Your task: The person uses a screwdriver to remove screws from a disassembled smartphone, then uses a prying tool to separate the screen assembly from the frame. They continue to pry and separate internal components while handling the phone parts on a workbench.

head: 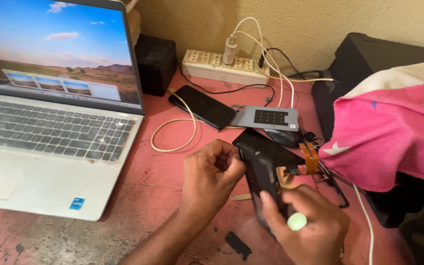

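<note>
My right hand (306,223) grips a black opened phone body (262,172) held on edge above the red table (148,186); an orange flex cable (310,158) sticks out of it. A pale green ring shows on one right finger. My left hand (211,175) is closed in a fist with its fingertips pinched against the phone's upper left edge. Whether something small sits in those fingers is hidden. A black screen panel (271,147) lies under and behind the phone body.
An open silver laptop (45,147) fills the left. Behind lie a black phone (203,106) on a cream cable, a grey back cover (271,118), a power strip (222,64) and a small black speaker (156,64). Pink cloth (393,132) covers a black box at right.
</note>
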